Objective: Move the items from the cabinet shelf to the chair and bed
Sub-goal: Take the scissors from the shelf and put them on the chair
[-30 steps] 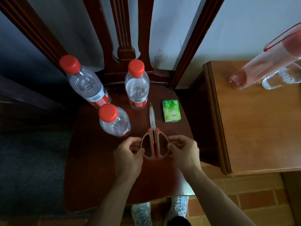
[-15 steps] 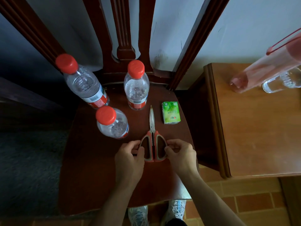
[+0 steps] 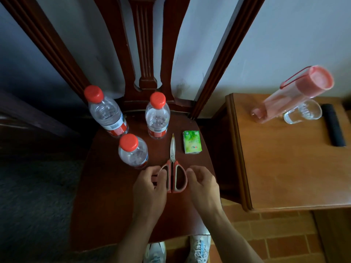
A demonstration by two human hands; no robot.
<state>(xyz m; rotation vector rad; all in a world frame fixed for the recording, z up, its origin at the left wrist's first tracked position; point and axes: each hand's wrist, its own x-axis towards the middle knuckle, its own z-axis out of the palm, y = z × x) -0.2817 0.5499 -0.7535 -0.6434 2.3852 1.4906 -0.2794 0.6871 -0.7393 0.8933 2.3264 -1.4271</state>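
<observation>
Red-handled scissors (image 3: 173, 168) lie shut on the dark wooden chair seat (image 3: 106, 205), blades pointing at the chair back. My left hand (image 3: 150, 188) curls around the left handle loop, thumb over it. My right hand (image 3: 202, 185) is beside the right loop with its fingers curled at the outer edge, and the loop shows whole. Three clear bottles with red caps stand on the seat: back left (image 3: 107, 112), back middle (image 3: 157, 118), and in front (image 3: 133, 152). A green tissue pack (image 3: 191, 142) lies to the right of the blades.
To the right of the chair stands a wooden cabinet top (image 3: 284, 168) holding a pink bottle (image 3: 296, 92), a clear glass (image 3: 302, 112) and a black bar-shaped object (image 3: 333, 128). A dark grey surface (image 3: 28, 186) fills the left. A brick floor (image 3: 275, 234) and my shoes (image 3: 199, 247) lie below.
The scissors stay in the same place on the seat. My right hand's thumb has come off the right handle loop. The view has shifted slightly, showing more of the cabinet top.
</observation>
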